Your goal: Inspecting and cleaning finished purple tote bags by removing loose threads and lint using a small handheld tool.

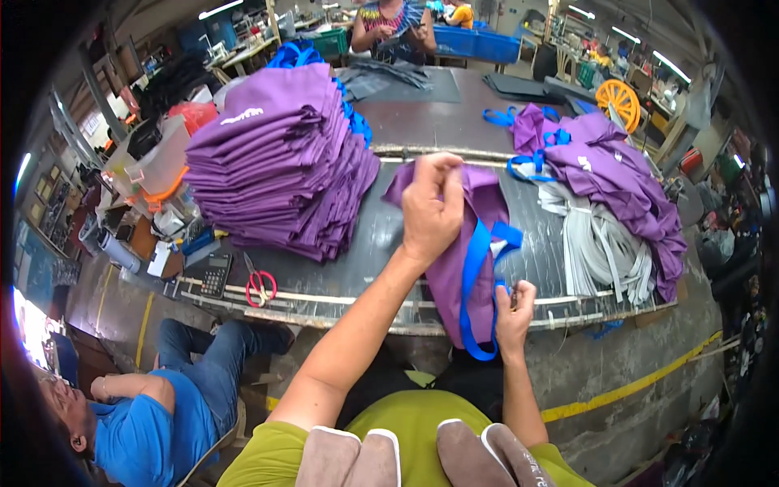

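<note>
A purple fabric bag (458, 284) with blue strap handles (472, 292) hangs from the table surface over its near edge in front of me. My left hand (434, 207) is raised over the bag's upper part, its fingers closed in a pinch at the purple cloth. Lower and to the right, my right hand (513, 316) has thumb and fingers pinched at a blue strap beside the bag's edge. To the left rises a tall stack of folded purple bags (276, 174). A loose heap of purple bags (613, 166) lies to the right, next to a bundle of grey-white strips (604, 247).
Red-handled scissors (260, 288) and a calculator (216, 276) lie near the table's front left edge. A clear plastic bin (154, 158) stands beyond them. A person in blue (166, 406) sits at the left; another person (395, 28) stands across the table. An orange wheel (618, 105) is far right.
</note>
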### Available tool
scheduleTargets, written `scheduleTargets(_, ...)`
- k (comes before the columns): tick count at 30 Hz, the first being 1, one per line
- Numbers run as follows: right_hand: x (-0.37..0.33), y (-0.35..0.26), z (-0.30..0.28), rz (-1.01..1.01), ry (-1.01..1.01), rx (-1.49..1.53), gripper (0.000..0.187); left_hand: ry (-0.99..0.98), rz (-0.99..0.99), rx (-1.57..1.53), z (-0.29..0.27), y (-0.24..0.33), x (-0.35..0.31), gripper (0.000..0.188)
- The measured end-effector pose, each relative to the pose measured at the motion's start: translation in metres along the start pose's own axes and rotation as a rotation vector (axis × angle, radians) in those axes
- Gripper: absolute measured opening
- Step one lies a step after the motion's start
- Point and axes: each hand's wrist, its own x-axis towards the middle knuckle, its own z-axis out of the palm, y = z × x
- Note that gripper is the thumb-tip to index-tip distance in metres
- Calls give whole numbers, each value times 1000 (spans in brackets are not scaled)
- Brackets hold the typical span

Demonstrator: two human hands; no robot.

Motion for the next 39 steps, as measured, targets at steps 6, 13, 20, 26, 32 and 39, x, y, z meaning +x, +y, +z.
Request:
scheduleTargets(6,36,-33,-5,-38,40,108,37,269,44,-222,-49,19,1,22)
scheduleTargets(13,24,8,8,49,-74,-214,34,418,-612,-25,-160,-98,-135,20)
scheduleTargets(20,-10,26,21,105,-240,-475,34,351,-848,44,-211,-117,-199,22)
scheduleTargets(26,-17,3,59,84,-358,-444,42,243,-633,313,-212,-113,-210,16)
scheduleTargets(32,-12,45,77,153,-354,-468,28,220,-830,44,-215,-119,-211,16)
scheduleTargets(39,59,9,-3,-653,30,-712,15,-97,-548,370,-202,-87,-205,15)
